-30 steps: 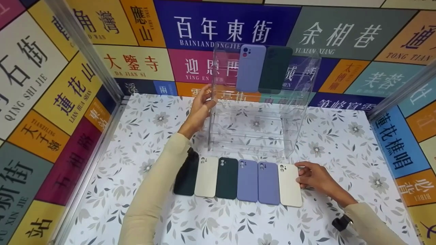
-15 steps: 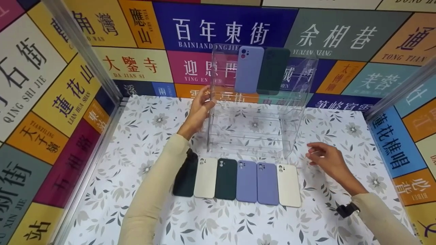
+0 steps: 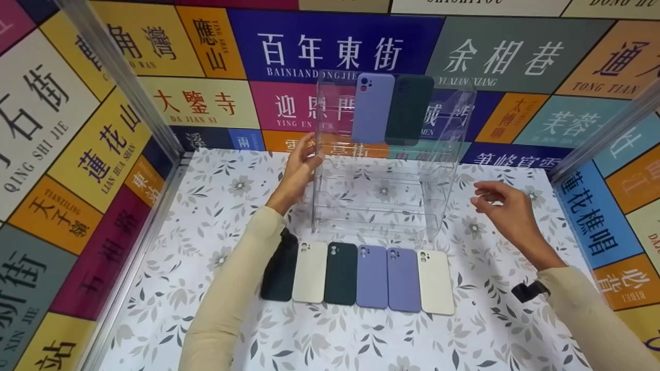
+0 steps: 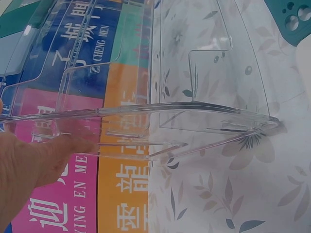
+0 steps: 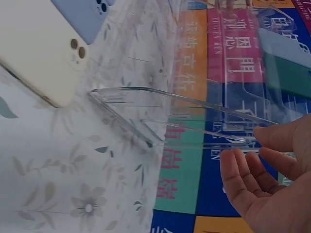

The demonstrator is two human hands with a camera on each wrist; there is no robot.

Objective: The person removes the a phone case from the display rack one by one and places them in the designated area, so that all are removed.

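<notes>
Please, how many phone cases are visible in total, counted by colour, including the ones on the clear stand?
Purple phone cases: 3
Dark green phone cases: 3
Cream phone cases: 2
Total: 8

Bright, even light falls from overhead, leaving only faint shadows on the table [image 3: 216, 206]. The clear rack [image 3: 386, 170] shows pale reflections along its edges. The head view is slightly soft; the right wrist view is darker, with the rack's top blurred.
</notes>
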